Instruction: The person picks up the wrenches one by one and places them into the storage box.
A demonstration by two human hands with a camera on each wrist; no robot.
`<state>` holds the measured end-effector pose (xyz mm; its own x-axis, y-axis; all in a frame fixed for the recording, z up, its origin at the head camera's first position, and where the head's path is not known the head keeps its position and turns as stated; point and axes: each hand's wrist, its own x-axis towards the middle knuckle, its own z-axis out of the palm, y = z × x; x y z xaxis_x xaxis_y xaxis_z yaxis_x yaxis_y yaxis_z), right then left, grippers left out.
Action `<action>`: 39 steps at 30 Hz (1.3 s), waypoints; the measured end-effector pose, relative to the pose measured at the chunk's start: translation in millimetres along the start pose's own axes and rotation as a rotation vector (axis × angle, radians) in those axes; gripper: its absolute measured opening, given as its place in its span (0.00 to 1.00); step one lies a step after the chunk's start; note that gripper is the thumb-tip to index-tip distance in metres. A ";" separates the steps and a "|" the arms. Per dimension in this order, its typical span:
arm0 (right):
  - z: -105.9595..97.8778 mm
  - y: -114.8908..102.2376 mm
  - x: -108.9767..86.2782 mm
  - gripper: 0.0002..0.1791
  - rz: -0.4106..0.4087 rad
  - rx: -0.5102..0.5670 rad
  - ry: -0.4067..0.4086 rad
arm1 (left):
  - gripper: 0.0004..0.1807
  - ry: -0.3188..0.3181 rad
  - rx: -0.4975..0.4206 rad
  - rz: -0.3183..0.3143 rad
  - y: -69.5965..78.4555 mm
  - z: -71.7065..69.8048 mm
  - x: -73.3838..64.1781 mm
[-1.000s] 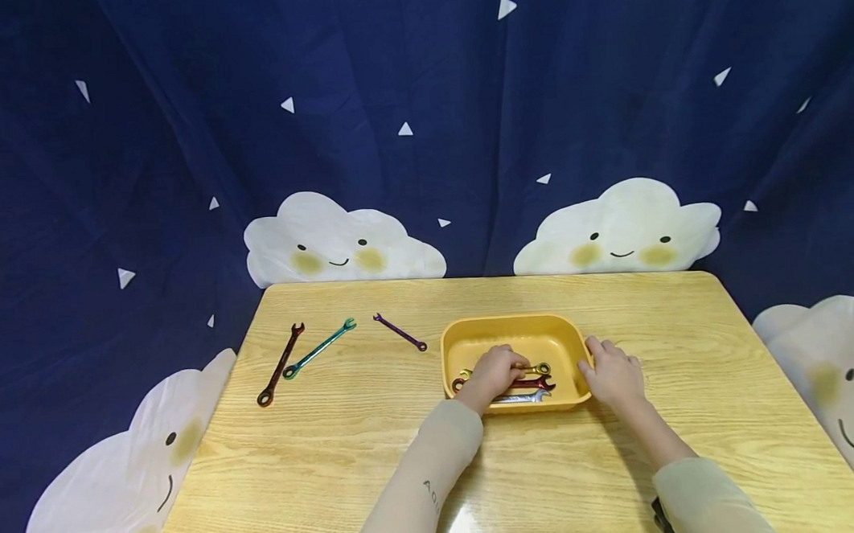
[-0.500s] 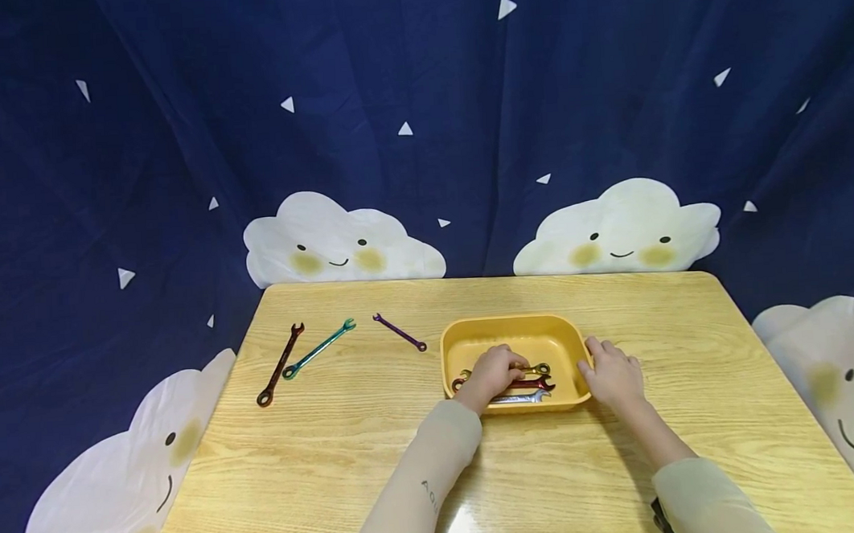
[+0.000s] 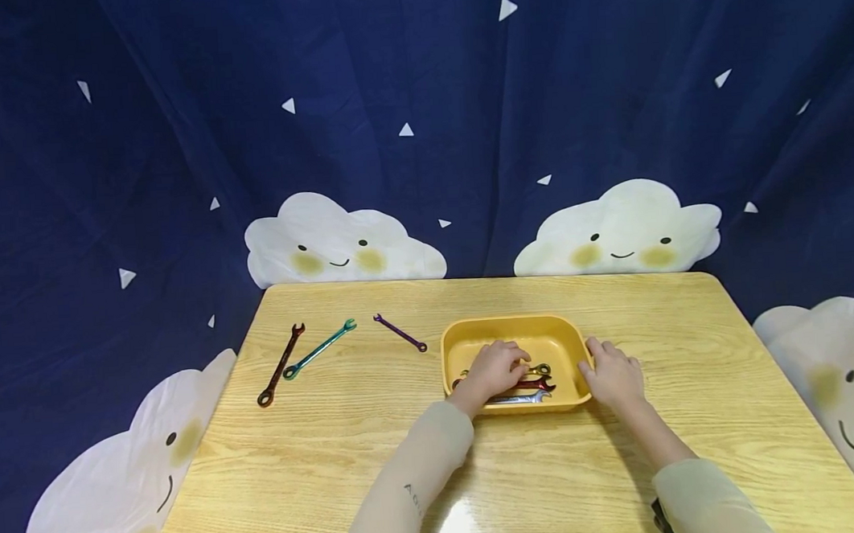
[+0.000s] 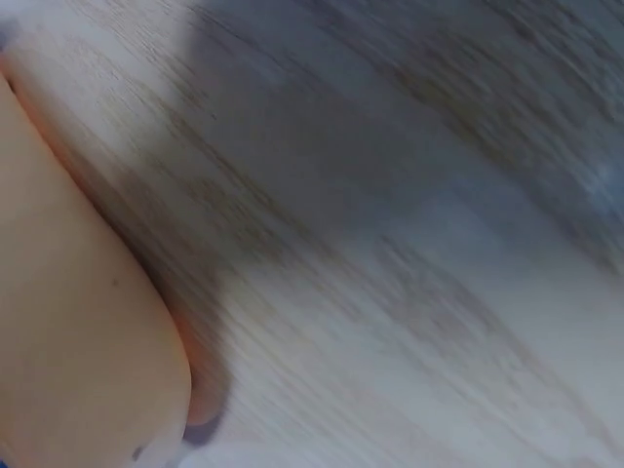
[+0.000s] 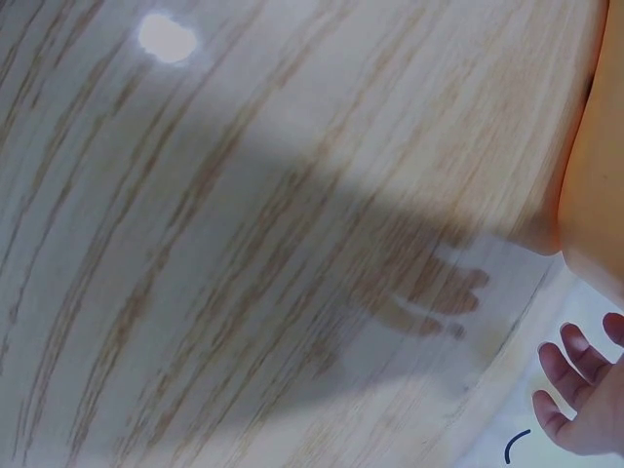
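My left hand point(image 3: 500, 367) is inside a yellow plastic bin point(image 3: 505, 321), over several wrenches. Its fingers are relaxed and bent just above a gold wrench point(image 3: 541, 369). A red wrench point(image 3: 543, 383) and a silver wrench point(image 3: 524, 398) lie nearer the front wall, partly hidden by that hand. At the bin's right end, my right hand point(image 3: 615, 376) holds the rim, its thumb over the edge. The right wrist view shows the right hand's point(image 5: 590, 390) fingers spread beside the bin wall point(image 5: 597, 175). Only the bin's outer side point(image 4: 88, 292) and table appear in the left wrist view.
Left of the bin, a dark red wrench point(image 3: 282, 367), a teal wrench point(image 3: 320, 349) and a small purple wrench point(image 3: 400, 333) lie on the wooden table point(image 3: 321, 457). A dark blue curtain point(image 3: 359, 77) with clouds hangs behind the table.
My left hand has loosened and risen slightly off the gold wrench, its forearm shifting a little left. The wrenches, the bin and my right hand stay where they were.
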<state>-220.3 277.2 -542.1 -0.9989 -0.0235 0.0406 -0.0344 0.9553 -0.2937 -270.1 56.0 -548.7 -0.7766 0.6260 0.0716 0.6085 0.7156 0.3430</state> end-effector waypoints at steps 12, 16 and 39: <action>-1.2 -0.2 -0.5 0.23 0.003 0.010 0.008 | 0.12 0.056 0.024 0.166 -9.4 -11.4 -8.0; -1.9 -0.8 -0.9 0.23 0.000 0.011 0.014 | 0.13 0.082 0.025 0.151 -12.0 -18.3 -12.5; -1.3 0.5 0.6 0.22 -0.010 -0.007 0.005 | 0.09 0.410 0.116 0.034 -47.3 -43.8 -22.3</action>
<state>-220.9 278.1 -541.0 -0.9983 -0.0317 0.0486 -0.0443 0.9572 -0.2861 -288.7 -5.5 -525.5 -0.7420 0.4913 0.4561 0.6312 0.7413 0.2284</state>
